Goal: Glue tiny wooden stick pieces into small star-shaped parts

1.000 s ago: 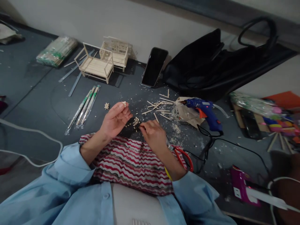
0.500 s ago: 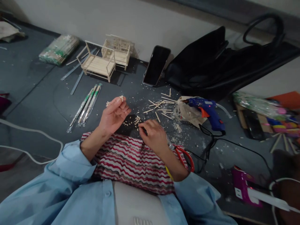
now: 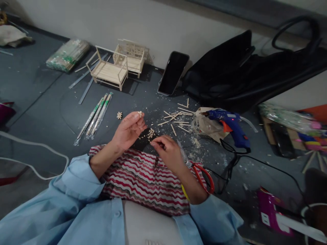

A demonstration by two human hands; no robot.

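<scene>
Between thumb and fingertips, my left hand (image 3: 128,131) pinches a small cluster of pale wooden bits (image 3: 139,114), raised above the table. My right hand (image 3: 168,151) is low at a pile of tiny cut stick pieces (image 3: 151,132), thumb and forefinger pressed together; whatever lies between them is too small to make out. A flower-like cluster of wooden bits (image 3: 119,115) rests on the table left of my left hand. Two miniature stick-built benches (image 3: 109,70) stand against the wall. Scissors with red handles (image 3: 204,175) lie beside my right forearm.
A blue glue gun (image 3: 231,124) rests on a crumpled bag at the right, its black cord (image 3: 268,163) trailing across the table. Loose sticks (image 3: 176,115), a phone (image 3: 173,73), a black bag (image 3: 219,68) and wrapped stick bundles (image 3: 94,115) lie around. Striped cloth (image 3: 143,182) covers the near edge.
My right hand stays at the pile, its fingertips now pinched together. My left hand still holds its cluster. The view has shifted slightly, uncovering the flower-like cluster on the table.
</scene>
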